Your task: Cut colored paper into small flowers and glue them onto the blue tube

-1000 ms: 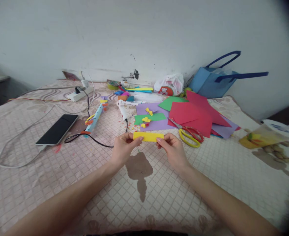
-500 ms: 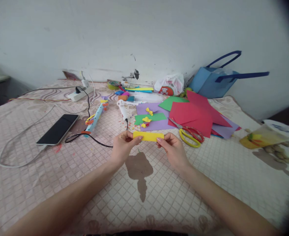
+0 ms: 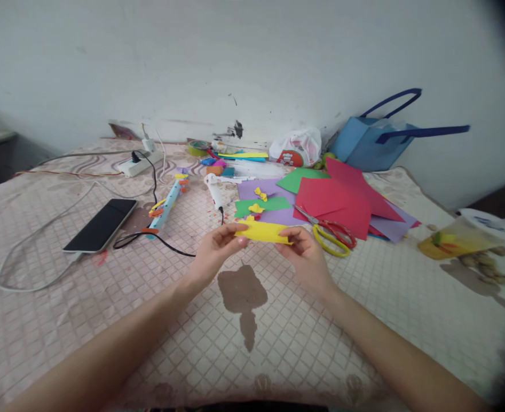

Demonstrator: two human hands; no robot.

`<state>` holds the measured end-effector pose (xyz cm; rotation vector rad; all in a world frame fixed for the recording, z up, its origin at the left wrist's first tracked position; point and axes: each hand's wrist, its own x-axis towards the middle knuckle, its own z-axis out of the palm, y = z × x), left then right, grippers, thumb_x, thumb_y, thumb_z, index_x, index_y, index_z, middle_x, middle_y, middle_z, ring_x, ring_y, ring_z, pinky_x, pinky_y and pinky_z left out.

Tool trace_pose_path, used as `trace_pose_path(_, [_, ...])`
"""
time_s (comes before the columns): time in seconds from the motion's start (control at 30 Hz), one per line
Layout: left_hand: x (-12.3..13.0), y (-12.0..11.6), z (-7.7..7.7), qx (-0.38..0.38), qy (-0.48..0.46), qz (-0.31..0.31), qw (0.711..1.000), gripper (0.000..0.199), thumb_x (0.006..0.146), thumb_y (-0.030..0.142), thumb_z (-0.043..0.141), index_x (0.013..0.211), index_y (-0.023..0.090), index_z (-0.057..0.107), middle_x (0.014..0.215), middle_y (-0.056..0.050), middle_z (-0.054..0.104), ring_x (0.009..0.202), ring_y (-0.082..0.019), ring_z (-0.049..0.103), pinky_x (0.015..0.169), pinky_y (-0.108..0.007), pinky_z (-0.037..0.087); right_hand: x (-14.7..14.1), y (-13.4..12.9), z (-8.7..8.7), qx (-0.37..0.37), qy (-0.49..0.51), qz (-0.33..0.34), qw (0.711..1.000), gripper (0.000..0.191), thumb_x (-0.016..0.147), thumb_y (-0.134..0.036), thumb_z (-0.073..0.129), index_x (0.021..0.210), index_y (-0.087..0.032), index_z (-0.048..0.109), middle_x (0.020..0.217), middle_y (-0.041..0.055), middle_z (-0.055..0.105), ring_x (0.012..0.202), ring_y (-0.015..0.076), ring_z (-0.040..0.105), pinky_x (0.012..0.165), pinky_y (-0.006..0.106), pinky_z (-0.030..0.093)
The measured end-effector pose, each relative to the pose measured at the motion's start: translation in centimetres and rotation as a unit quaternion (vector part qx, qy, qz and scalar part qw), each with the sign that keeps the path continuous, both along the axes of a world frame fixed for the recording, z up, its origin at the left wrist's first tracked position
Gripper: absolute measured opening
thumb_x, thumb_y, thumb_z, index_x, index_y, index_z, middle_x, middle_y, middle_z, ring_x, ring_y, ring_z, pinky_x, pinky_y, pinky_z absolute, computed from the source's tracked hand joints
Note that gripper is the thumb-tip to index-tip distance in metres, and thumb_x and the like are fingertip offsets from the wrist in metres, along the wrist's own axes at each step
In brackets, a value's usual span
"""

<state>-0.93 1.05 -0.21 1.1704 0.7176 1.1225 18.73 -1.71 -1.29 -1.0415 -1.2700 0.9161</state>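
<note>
A small strip of yellow paper (image 3: 264,232), slightly curved, is stretched between my two hands above the table. My left hand (image 3: 218,249) pinches its left end between thumb and fingers. The right end is gripped by my right hand (image 3: 304,254), also closed. Just beyond the strip, small yellow bow-shaped pieces (image 3: 256,209) lie on green paper (image 3: 273,204) and purple paper (image 3: 252,189). Scissors with yellow and red handles (image 3: 332,243) rest to the right of my right hand. A white glue gun (image 3: 213,191) lies behind my left hand.
Red paper sheets (image 3: 334,200) are piled at the right, before a blue bag (image 3: 368,143). A phone (image 3: 102,226) on a cable lies left, near a decorated light-blue strip (image 3: 166,209) and a power strip (image 3: 141,165). A plastic cup (image 3: 458,237) lies tilted at far right.
The yellow paper looked flat and narrow before; now it appears taller and curved, with its right end bent. Both hands have shifted their fingers slightly while keeping hold.
</note>
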Motion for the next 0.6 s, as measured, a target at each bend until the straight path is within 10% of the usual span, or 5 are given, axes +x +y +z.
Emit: trace_pose_path(0.6, [0.27, 0.25, -0.47, 0.072, 0.059, 0.006, 0.996, 0.022, 0.07, 0.021, 0.071, 0.089, 0.013, 0.064, 0.089, -0.006, 0.069, 0.08, -0.015, 0.064, 0.075, -0.027, 0.052, -0.24, -0.15, -0.05, -0.017, -0.032, -0.006, 0.999, 0.011, 0.074, -0.026, 0.066, 0.08, -0.021, 0.058, 0.074, -0.0015, 0.058, 0.068, 0.0131, 0.054, 0.064, 0.026, 0.045])
